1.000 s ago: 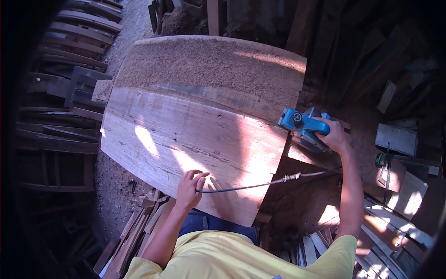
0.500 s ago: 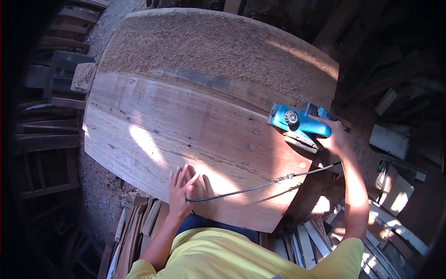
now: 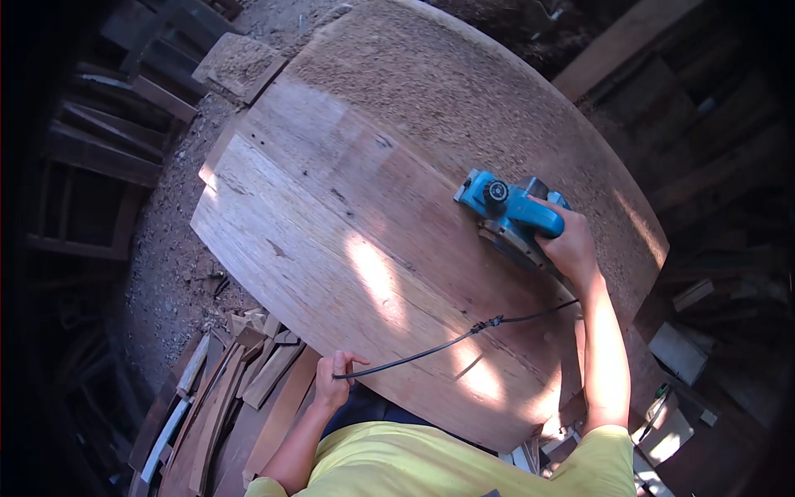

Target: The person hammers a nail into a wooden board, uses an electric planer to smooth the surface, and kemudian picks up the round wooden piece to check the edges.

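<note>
My right hand (image 3: pixel 570 247) is wrapped round the rear handle of a blue electric planer (image 3: pixel 515 207), which rests on a broad wooden tabletop (image 3: pixel 331 224) made of joined boards. From the planer's side a black power cord (image 3: pixel 414 358), with a knotted splice along it, runs across the wood to my left hand (image 3: pixel 334 379). The left fingers are curled around that cord at the near edge of the tabletop. Wood shavings (image 3: pixel 431 91) thickly cover the far part of the surface. The planer's underside is hidden against the boards.
Offcuts and strips of wood (image 3: pixel 224 406) are heaped at the near left. Wooden frames (image 3: pixel 99 157) stand along the left side over gravelly ground (image 3: pixel 170 282). A shavings-covered block (image 3: pixel 236 66) sits by the far left corner. More boards (image 3: pixel 679 348) lie at the right.
The planer has moved from near the right edge further in over the boards. My left hand has come off the wood and now grips the cord. The view has turned.
</note>
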The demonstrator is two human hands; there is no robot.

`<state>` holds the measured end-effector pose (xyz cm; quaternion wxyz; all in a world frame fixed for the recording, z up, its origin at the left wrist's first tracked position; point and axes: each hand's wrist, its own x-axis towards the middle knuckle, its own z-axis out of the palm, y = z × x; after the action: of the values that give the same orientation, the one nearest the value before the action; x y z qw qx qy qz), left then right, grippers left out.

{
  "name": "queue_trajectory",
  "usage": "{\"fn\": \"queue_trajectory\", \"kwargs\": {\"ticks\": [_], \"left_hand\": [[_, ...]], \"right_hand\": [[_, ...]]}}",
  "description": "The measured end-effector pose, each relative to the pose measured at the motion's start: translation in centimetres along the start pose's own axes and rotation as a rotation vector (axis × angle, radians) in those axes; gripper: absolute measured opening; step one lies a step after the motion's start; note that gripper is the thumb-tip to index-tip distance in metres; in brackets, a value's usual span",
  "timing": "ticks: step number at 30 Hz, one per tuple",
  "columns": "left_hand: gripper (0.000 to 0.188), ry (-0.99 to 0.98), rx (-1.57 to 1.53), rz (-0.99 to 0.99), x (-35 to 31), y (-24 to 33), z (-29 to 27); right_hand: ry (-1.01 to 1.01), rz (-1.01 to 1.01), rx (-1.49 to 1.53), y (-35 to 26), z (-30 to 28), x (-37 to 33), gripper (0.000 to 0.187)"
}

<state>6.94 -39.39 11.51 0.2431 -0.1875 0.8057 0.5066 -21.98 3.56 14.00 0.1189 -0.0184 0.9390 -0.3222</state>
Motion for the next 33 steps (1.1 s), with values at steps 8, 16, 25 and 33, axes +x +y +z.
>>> {"fn": "queue_trajectory", "kwargs": {"ticks": [8,16,25,33], "left_hand": [[0.089,0.127,-0.189,-0.064,1.7,-2.6,-4.4],[0.071,0.142,-0.342,-0.122,2.5,-3.4,-8.0],[0.072,0.273,-0.419,-0.088,2.6,-2.8,-10.1],[0.068,0.151,-0.385,-0.054,0.6,-3.9,-7.5]], "right_hand": [[0.008,-0.094,-0.072,-12.7,8.3,13.5,0.055],[0.047,-0.232,-0.088,-27.4,18.8,29.7,0.038],[0.122,-0.265,-0.096,-38.8,24.9,42.2,0.044],[0.045,-0.121,-0.108,-22.5,15.7,26.8,0.047]]}}
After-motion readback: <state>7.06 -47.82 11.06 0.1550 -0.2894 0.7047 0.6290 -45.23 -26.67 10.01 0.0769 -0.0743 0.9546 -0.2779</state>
